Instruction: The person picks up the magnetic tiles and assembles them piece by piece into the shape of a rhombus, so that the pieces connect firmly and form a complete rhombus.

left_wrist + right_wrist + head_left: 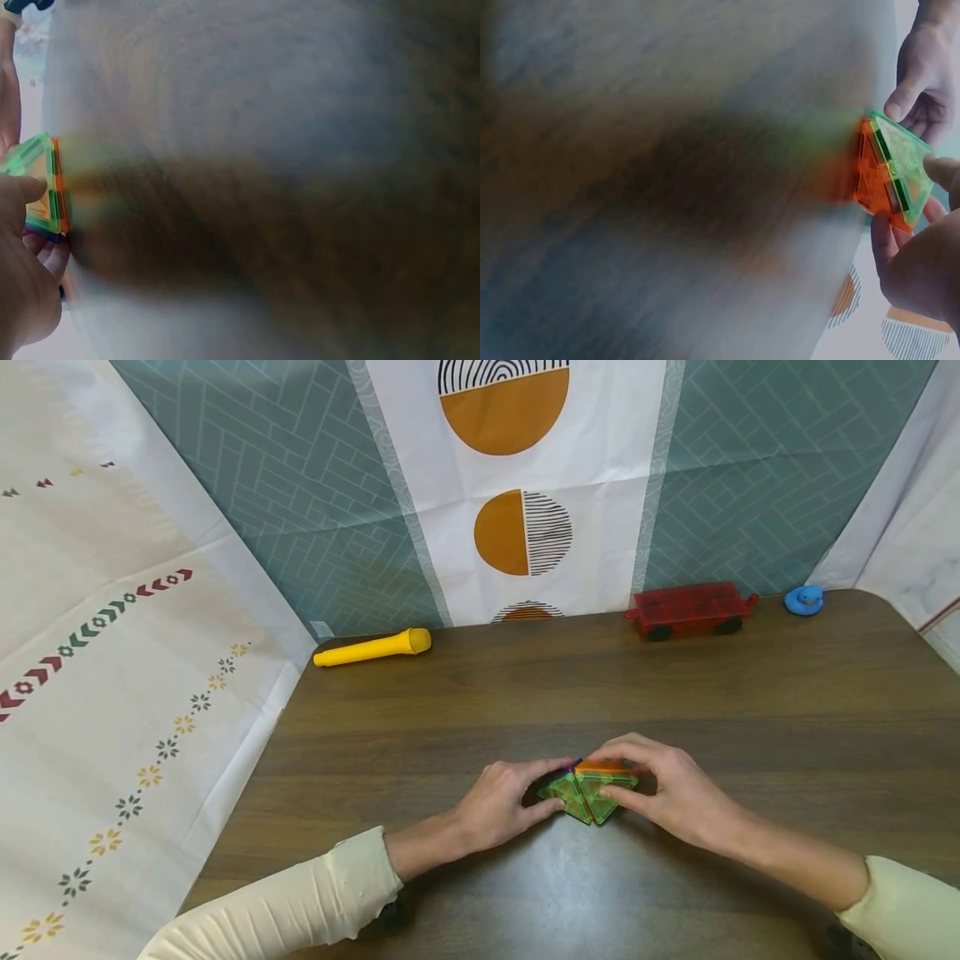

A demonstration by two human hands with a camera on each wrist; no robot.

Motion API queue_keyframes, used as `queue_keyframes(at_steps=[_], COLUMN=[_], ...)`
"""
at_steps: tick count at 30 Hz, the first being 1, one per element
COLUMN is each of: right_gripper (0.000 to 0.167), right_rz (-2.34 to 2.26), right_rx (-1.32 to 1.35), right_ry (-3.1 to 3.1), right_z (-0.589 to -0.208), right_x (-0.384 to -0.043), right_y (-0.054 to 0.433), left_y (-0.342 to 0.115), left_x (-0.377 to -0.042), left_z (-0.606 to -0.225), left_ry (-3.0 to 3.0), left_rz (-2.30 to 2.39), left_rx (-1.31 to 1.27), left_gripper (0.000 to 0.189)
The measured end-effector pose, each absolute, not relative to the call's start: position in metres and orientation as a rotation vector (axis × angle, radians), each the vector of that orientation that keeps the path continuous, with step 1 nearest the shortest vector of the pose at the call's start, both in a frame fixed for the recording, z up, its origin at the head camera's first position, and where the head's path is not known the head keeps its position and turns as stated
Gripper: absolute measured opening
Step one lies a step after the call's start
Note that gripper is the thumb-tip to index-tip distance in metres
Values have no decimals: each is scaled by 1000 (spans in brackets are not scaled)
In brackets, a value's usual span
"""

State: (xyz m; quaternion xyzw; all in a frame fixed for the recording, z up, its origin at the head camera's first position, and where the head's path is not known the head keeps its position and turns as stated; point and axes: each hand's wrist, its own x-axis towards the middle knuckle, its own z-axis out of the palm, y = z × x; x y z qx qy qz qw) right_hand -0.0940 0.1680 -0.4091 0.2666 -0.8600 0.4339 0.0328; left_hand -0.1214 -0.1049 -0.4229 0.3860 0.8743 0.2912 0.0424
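Observation:
Two clusters of translucent magnetic tiles meet edge to edge over the middle of the table in the head view. My left hand [495, 803] pinches the left green triangular tile [567, 797], its thumb on the near face and fingers behind, where a bit of purple tile [572, 767] shows. My right hand [675, 789] grips the right green triangular tile [600, 802] with an orange tile [609, 767] behind it. In the right wrist view the orange tile [868, 180] lies along the green tile's [909, 169] edge. Fingers partly hide the tiles.
A yellow toy microphone [372, 647] lies at the back left of the brown wooden table [465, 693]. Toward the back right stand a red toy wagon [690, 606] and a blue rubber duck [805, 600]. Patterned cloth [375, 510] hangs behind the table.

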Motion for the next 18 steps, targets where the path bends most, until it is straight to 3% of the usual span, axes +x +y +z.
queue_keyframes(at_steps=[9,18], right_gripper=[84,87], right_rz=[1282,1257], right_rx=[881,956], right_ry=[-2810,-2867], right_z=[-413,-420], right_x=[-97,-103], right_y=[172,170], left_y=[-105,-100], left_x=[-116,-116], left_z=[-426,-430], left_ry=[2712,2755], left_rz=[807,783], left_rx=[1199,1213], left_gripper=[74,73])
